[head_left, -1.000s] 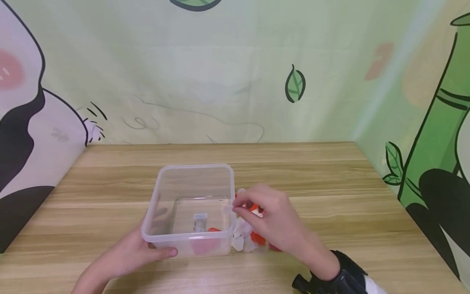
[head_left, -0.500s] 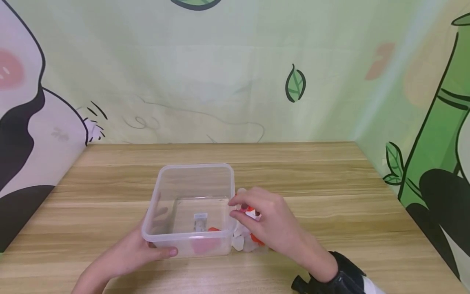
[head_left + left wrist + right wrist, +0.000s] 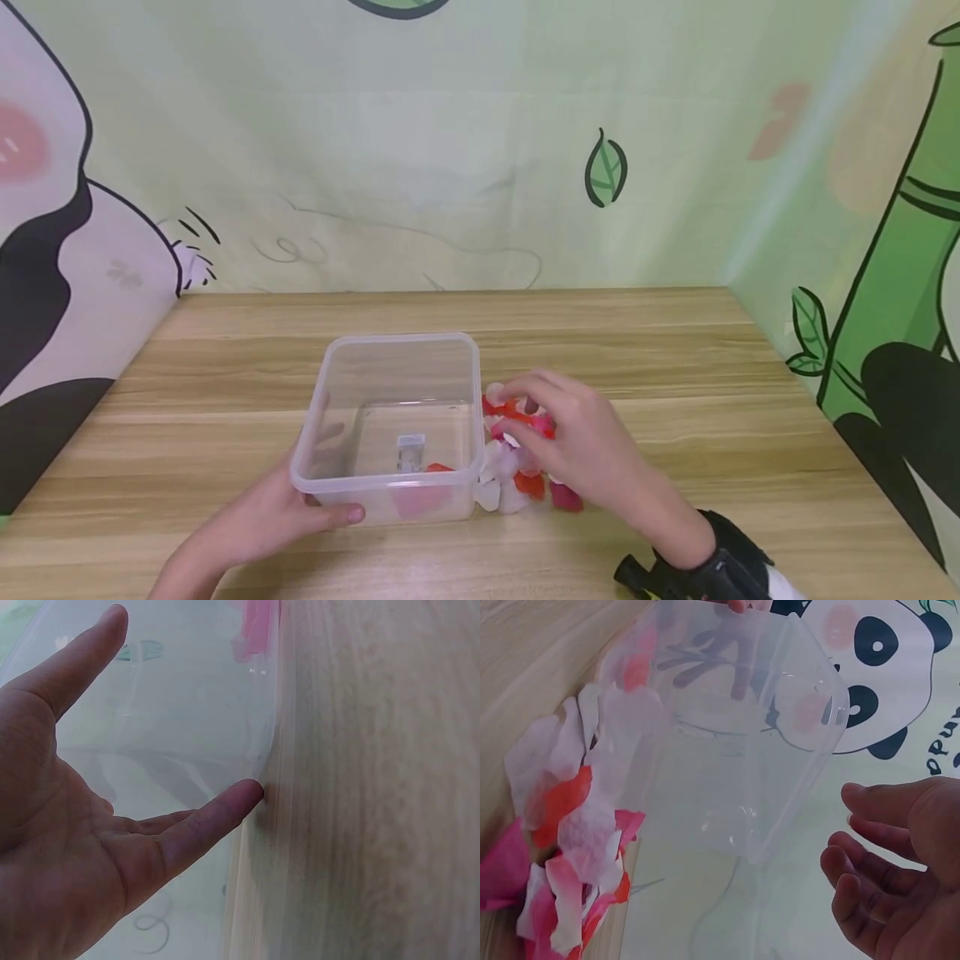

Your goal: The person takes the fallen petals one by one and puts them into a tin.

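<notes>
While the left hand (image 3: 255, 521) braces the near left corner of the clear plastic box (image 3: 390, 425), its thumb (image 3: 347, 516) lies flat against the near wall and its fingers are spread straight along the outside, so it presses the box rather than curling round it; the left wrist view shows the same, with the thumb tip (image 3: 244, 796) touching the wall where it meets the wooden table (image 3: 375, 787). Just right of that grasp, inside the box, a pink petal (image 3: 420, 500) and a red petal (image 3: 437, 468) lie on the floor beside a small label.

On the far side of the box from the left hand, the right hand (image 3: 581, 450) hangs over the heap of petals (image 3: 517, 483) (white, red and pink, lying on the table against the box's right wall). Its fingers are loosely bent, and in the right wrist view the fingertips (image 3: 855, 825) stand apart from one another and from the box wall (image 3: 795, 742), holding nothing. From the head view they come close to the top of the heap; whether they touch it cannot be told. The petal heap (image 3: 562, 847) sits below and just beside those fingers.
</notes>
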### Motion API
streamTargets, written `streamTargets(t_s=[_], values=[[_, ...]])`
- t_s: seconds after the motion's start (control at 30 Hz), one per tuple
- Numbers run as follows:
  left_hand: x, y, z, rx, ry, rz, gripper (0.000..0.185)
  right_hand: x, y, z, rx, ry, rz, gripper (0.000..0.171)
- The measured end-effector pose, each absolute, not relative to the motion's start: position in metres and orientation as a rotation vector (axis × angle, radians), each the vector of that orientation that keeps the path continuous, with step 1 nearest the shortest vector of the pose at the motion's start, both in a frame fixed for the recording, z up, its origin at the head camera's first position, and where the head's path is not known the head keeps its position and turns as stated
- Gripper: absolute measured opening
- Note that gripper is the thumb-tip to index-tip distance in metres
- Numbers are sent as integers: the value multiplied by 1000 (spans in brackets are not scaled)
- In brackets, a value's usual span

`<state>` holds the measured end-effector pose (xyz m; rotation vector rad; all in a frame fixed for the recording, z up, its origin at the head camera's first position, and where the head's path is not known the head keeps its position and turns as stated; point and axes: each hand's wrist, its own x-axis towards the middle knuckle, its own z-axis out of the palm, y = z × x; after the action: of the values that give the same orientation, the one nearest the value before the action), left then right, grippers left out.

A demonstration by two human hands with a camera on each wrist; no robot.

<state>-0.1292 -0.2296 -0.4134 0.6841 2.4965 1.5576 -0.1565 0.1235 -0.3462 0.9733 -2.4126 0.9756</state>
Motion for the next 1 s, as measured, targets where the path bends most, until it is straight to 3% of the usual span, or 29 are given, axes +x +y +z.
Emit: streamTargets(t_s=[0.33,0.57,1.0], values=[[-128,-230,-414,693,2502,1562,130,-158,133,-351,891,-2606,839,30],[-128,-229,-413,695,2548,1530,130,-157,140,-353,825,-2931,620,15],[-129,-229,-415,693,2562,1517,131,-150,153,-368,867,-3225,346,31]])
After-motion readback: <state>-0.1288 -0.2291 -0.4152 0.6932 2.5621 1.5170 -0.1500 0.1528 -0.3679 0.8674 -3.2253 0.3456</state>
